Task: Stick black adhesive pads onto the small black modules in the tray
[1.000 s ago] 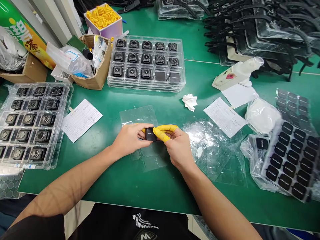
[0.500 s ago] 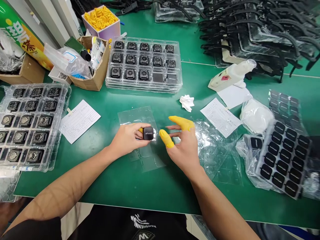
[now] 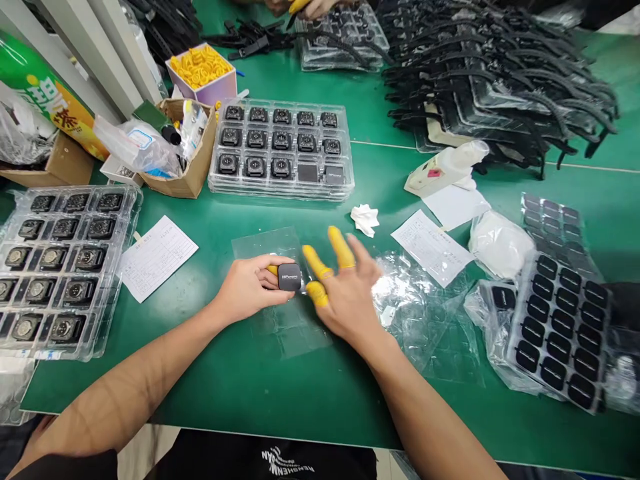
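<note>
Green tabletop (image 3: 240, 380) underneath. Holding black, rounded-square, pale-lettered piece (image 3: 289, 277) in left hand (image 3: 244, 287), with right hand (image 3: 346, 300) fanned wide just beside.

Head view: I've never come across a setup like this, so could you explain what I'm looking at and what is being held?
There is no machine here: these are a person's bare hands, seen by a camera worn on the head, looking forward and down. The left hand holds a small black square piece with pale lettering. The right hand, wearing yellow finger covers, is open beside it. On the green table are a stack of clear trays holding watch-like parts, a white bottle, clear plastic sheets and black straps. At the top edge, another person's hands are partly visible.
</note>
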`<state>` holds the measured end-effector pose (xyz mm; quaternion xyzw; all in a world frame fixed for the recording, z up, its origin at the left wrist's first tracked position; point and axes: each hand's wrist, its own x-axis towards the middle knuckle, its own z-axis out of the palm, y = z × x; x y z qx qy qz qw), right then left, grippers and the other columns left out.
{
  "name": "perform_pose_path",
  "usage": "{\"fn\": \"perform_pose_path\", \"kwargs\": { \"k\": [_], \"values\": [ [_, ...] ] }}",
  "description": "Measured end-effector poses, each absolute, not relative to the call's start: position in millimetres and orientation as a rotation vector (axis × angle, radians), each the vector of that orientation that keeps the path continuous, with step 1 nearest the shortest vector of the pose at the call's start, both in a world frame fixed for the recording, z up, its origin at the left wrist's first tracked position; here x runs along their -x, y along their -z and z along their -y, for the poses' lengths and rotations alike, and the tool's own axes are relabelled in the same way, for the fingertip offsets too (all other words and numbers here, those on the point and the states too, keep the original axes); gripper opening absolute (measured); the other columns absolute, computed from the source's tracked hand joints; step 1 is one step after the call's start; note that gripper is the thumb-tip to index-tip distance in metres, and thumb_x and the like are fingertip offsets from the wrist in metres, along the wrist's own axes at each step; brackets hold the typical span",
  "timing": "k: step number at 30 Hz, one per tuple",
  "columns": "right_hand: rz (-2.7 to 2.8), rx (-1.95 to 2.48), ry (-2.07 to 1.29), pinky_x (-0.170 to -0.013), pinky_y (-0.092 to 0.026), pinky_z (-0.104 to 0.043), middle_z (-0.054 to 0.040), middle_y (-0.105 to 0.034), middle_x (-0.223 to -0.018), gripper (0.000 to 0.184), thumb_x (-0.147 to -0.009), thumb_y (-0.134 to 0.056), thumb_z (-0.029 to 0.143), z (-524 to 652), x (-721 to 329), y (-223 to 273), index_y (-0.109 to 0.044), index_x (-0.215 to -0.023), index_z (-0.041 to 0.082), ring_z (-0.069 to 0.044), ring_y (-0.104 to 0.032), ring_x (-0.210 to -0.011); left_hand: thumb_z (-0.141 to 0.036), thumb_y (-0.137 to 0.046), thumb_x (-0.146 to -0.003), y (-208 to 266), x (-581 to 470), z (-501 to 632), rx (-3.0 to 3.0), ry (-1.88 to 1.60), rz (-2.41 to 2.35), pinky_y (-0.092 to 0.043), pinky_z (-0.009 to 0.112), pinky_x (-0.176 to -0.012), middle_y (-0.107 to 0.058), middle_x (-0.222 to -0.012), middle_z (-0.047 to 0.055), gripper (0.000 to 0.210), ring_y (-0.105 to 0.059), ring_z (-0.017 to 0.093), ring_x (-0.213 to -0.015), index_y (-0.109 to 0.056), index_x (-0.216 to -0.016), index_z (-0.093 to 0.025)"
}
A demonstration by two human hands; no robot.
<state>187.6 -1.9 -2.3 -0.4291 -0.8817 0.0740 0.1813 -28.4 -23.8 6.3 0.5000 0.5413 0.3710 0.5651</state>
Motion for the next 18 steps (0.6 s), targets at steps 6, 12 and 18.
{"fn": "perform_pose_path", "kwargs": {
  "k": [6,12,18],
  "values": [
    [1.771,1.392,-1.140,-0.079,-0.058,-0.044,-0.0097,-0.070,-0.113,0.048,-0.093,-0.064,0.052,5.0,-177.5,-2.9,-0.059,-0.135,0.028,-0.022,-0.066,-0.087,-0.020,-0.082,-0.069,-10.1,28.2,23.6,-1.398,-0.871,-1.245,-0.060,0.028,-0.073,-0.077,-0.083,0.001,0.046,-0.071,0.015,-0.069,-0.078,-0.115,-0.022],
    [1.579,1.275,-1.132,-0.081,-0.056,-0.037,-0.0024,-0.072,-0.097,0.033,-0.082,-0.076,0.049,-80.2,-150.8,-34.4,-0.071,-0.103,0.025,-0.018,-0.066,-0.084,-0.032,-0.081,-0.080,-14.1,27.5,33.9,-1.429,-0.762,-1.304,-0.061,0.031,-0.080,-0.079,-0.085,0.000,0.081,-0.077,0.019,-0.078,-0.046,-0.152,-0.022],
    [2.178,1.389,-0.558,-0.089,-0.052,-0.042,-0.0082,-0.074,-0.102,0.027,-0.087,-0.069,0.034,-209.4,-138.2,-46.7,-0.076,-0.109,0.020,-0.024,-0.064,-0.094,-0.031,-0.055,-0.100,-50.1,22.3,7.6,-2.257,-0.485,-1.326,-0.057,0.034,-0.077,-0.079,-0.108,0.009,0.030,-0.076,0.026,-0.096,-0.073,-0.122,-0.023]
  ]
}}
